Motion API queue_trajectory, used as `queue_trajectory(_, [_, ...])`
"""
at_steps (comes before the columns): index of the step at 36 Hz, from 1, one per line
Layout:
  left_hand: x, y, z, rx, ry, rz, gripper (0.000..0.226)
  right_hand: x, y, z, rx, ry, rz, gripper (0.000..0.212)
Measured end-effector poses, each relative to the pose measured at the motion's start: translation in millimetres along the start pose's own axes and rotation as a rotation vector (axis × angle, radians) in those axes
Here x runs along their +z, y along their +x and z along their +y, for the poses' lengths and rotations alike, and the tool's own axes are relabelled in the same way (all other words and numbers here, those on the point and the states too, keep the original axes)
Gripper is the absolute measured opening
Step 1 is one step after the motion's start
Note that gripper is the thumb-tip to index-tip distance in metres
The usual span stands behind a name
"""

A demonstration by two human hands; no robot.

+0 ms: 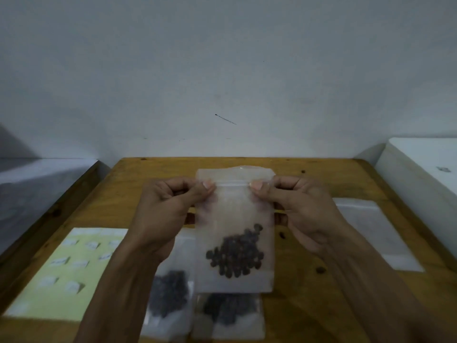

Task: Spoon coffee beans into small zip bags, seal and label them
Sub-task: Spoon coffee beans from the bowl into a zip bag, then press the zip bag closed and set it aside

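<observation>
I hold a clear small zip bag (235, 219) upright above the wooden table (309, 184). Dark coffee beans (236, 253) lie in its lower half. My left hand (170, 209) pinches the left end of the zip strip between thumb and fingers. My right hand (296, 209) pinches the right end the same way. Two filled bags lie flat below it, one (170, 298) under my left forearm and one (230, 315) at the front middle.
A pale green label sheet (61, 273) with several white stickers lies at the left. Empty zip bags (376, 233) lie at the right. A few loose beans (320, 269) dot the table. A white box (425, 179) stands at the far right, a grey surface (37, 184) at the left.
</observation>
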State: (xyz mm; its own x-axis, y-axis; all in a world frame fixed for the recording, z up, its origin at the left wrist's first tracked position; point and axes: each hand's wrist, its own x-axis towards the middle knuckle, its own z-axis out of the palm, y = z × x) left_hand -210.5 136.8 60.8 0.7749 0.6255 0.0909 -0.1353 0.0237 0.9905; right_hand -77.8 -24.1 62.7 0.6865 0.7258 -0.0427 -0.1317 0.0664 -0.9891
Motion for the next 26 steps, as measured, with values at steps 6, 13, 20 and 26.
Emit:
queue_trajectory(6, [-10.3, -11.5, -16.2, -0.174, 0.190, -0.033, 0.035, -1.0, -11.9, 28.2, 0.145, -0.045, 0.033, 0.012])
queue_trajectory(13, [-15.7, -9.8, -57.2, -0.180, 0.712, 0.082, 0.021, 4.8, -12.2, 66.9, 0.166, -0.512, 0.152, 0.012])
queue_trajectory(20, [-10.7, -2.7, -63.2, -0.118, 1.012, 0.135, 0.035, 12.7, -6.4, 78.6, 0.048, -0.929, 0.226, 0.019])
queue_trajectory(26, [0.5, 3.5, -61.8, -0.042, 1.073, 0.153, 0.053, 11.3, -1.9, 81.7, 0.017, -1.052, 0.236, 0.038])
